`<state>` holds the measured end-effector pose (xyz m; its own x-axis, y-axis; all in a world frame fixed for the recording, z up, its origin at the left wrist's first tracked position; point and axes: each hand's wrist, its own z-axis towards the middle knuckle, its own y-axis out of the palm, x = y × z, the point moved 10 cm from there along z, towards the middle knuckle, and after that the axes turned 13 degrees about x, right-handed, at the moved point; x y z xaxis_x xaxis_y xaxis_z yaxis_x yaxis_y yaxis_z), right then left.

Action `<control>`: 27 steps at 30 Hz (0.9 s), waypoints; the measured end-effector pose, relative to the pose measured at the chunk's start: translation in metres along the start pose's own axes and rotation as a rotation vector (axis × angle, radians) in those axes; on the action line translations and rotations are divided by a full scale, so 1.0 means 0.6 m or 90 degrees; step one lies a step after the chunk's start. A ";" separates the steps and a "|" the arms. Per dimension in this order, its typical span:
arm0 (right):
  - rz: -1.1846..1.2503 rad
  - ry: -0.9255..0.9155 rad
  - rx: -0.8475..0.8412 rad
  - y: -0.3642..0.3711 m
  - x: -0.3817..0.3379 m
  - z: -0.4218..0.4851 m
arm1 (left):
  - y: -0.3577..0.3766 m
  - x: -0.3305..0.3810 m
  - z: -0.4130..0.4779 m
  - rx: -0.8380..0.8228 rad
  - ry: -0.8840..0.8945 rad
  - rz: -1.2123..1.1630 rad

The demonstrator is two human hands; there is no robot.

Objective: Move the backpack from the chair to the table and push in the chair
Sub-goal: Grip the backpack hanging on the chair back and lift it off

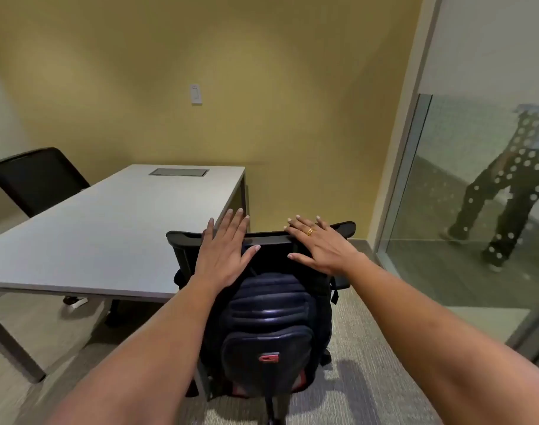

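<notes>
The backpack sits on the seat of the chair, its back against the backrest and its front pocket facing the camera. It has not yet gone to the desk. The chair stands just off the desk's near right corner, pulled out onto the carpet, with its backrest turned toward the far wall.

Both hands are stretched out over the bag to the top of the backrest. The left hand lies flat, fingers spread and straight, palm down over the left part of the top rail. The right hand, which wears a ring, rests the same way on the right part of the rail, fingers fanned and not curled round anything. Neither hand grips; whether the palms press on the rail or only hover above it cannot be told.

The open, flat palms suit steadying or nudging the chair rather than lifting the bag, so this looks like a settling touch before the lift. The desk top is bare near that corner, which leaves room for the bag. A second chair stands at the desk's far left side.
</notes>
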<state>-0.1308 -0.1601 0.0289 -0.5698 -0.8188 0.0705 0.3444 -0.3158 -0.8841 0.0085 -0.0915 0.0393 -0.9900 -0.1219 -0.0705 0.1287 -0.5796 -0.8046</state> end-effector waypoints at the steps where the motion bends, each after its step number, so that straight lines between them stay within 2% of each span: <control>1: -0.001 -0.013 0.000 0.000 0.001 0.002 | 0.003 0.001 0.005 0.004 0.005 0.003; 8: 0.028 -0.024 -0.014 0.004 0.022 0.011 | 0.026 0.002 0.023 0.035 0.025 0.004; 21: 0.147 -0.088 -0.125 0.018 0.057 0.042 | 0.008 0.008 0.018 0.036 -0.019 -0.010; 23: 0.165 -0.094 -0.121 0.019 0.058 0.044 | 0.005 0.010 0.020 0.042 -0.026 -0.012; 27: 0.217 -0.090 -0.036 0.011 0.059 0.041 | 0.004 0.009 0.019 0.046 -0.044 -0.018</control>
<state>-0.1303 -0.2031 0.0370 -0.3202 -0.9315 -0.1726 0.4527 0.0096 -0.8916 0.0039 -0.1028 0.0436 -0.9874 -0.1583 -0.0062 0.1074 -0.6399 -0.7610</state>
